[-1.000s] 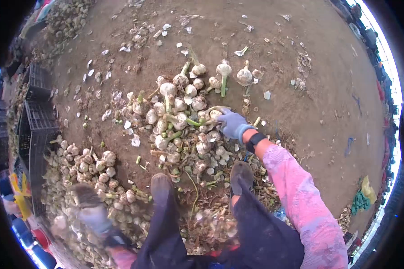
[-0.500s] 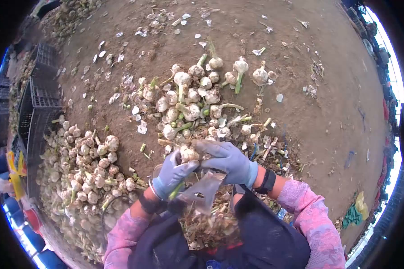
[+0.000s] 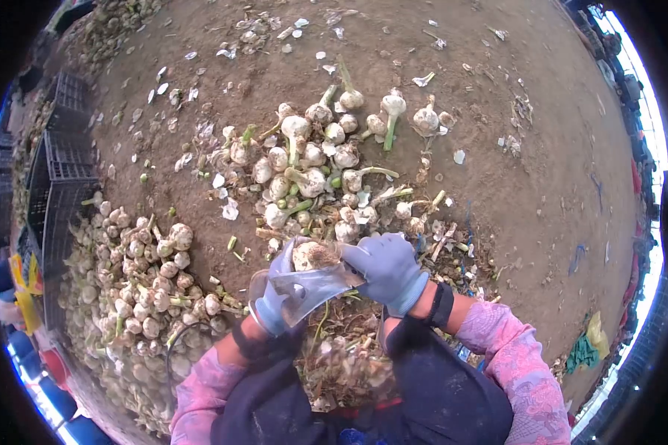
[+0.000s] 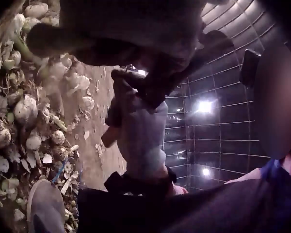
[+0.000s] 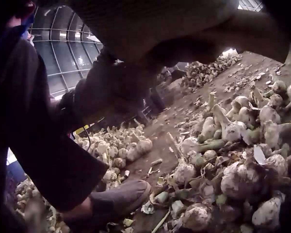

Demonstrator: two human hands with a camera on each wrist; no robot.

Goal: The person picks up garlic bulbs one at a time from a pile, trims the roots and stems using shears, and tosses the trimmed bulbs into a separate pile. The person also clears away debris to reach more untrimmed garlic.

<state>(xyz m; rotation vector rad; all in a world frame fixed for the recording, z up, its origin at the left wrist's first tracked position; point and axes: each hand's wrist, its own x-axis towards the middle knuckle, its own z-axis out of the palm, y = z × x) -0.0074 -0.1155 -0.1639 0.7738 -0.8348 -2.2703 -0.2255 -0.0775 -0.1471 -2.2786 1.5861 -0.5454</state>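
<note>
In the head view my left hand, in a grey-blue glove, grips a garlic bulb above the ground, its root side showing. My gloved right hand grips a broad, flat grey metal blade, which lies across the front of the bulb, its handle hidden in the fist. Just ahead of the hands is a heap of garlic bulbs, many with green stems. In the left wrist view, the right hand shows beyond the dark shape of the nearer hand.
Trimmed garlic bulbs form a large pile at the left, beside black plastic crates. Peelings and cut stems lie between the legs. Brown earth ground stretches to the right, with a green and yellow bag. A shoe stands beside the heap.
My right hand has brought a garlic bulb from the heap back toward my body. My left hand has come over from the left pile and holds it. The blade has swung up against the bulb.
</note>
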